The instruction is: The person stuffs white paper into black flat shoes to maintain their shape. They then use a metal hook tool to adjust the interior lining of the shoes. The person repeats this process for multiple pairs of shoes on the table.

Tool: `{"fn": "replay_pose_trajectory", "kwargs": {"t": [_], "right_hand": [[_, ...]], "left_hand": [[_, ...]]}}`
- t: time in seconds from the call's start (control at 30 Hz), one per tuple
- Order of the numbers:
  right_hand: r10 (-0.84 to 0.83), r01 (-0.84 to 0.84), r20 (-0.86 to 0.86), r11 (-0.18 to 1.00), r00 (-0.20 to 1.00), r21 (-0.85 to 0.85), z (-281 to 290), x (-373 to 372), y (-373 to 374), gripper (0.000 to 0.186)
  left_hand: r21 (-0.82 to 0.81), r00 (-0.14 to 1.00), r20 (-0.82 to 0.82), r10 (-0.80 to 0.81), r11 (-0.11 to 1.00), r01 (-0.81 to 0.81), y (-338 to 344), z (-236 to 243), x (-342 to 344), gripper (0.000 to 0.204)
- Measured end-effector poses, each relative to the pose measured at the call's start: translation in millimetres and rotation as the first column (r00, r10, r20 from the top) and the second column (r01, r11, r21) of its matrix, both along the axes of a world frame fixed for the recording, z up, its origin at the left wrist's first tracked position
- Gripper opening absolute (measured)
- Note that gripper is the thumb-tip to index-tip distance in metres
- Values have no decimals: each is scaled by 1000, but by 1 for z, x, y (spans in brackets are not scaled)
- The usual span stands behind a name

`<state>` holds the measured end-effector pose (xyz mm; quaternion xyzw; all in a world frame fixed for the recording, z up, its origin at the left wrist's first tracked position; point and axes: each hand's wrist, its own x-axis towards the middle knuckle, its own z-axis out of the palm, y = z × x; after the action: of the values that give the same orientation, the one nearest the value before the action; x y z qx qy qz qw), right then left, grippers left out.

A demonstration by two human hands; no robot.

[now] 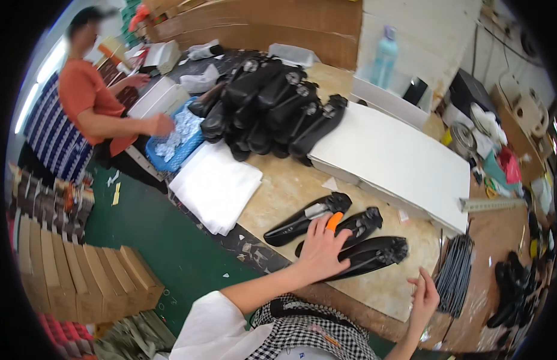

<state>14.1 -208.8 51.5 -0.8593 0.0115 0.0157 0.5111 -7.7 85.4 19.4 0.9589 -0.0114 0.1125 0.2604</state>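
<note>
Three glossy black shoes lie side by side on the tan tabletop, with crumpled dark material at their right ends. Over them is my left hand (pixel 321 251), fingers spread, touching the middle shoe (pixel 358 228); an orange cover sits on one finger. The far shoe (pixel 299 225) has a pale piece on it near the fingertips. The near shoe (pixel 367 259) lies beside the thumb. My right hand (pixel 425 295) hovers at the table's front edge, its fingers loosely bent and apart, holding nothing. It is nearest to a bundle of thin grey strips (pixel 454 275).
A heap of black shoes (pixel 263 99) stands behind, beside a long white box (pixel 395 159). Folded white cloth (pixel 216 183) and a blue basket (pixel 177 137) lie left. A person in an orange top (pixel 89 90) works there. Cartons (pixel 80 270) stand lower left; a ruler (pixel 491 204) lies right.
</note>
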Motion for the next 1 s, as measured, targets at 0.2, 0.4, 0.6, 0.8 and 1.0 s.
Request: {"fn": "replay_pose_trajectory", "kwargs": {"t": [0.2,0.4,0.6,0.8,1.0], "right_hand": [[166,-167,-16,977,986,-132,-23,-3,20,28],[102,-115,-63,954,993,-277,-16,-1,1,27],[150,-145,2,962,989,-230,-2,-11,-6,27],[33,-13,39,903,999,-429,-9,-24,-122,23],[-324,411,255,769,911,-489,-21,-2,-328,25]], "left_hand": [[134,993,-61,-104,985,111,33,-29,18,40],[266,913,400,84,942,-204,106,107,69,39],[604,852,330,406,602,-521,218,151,251,19],[855,825,55,563,399,-330,295,117,269,68],[815,898,294,328,405,-414,240,90,280,59]]}}
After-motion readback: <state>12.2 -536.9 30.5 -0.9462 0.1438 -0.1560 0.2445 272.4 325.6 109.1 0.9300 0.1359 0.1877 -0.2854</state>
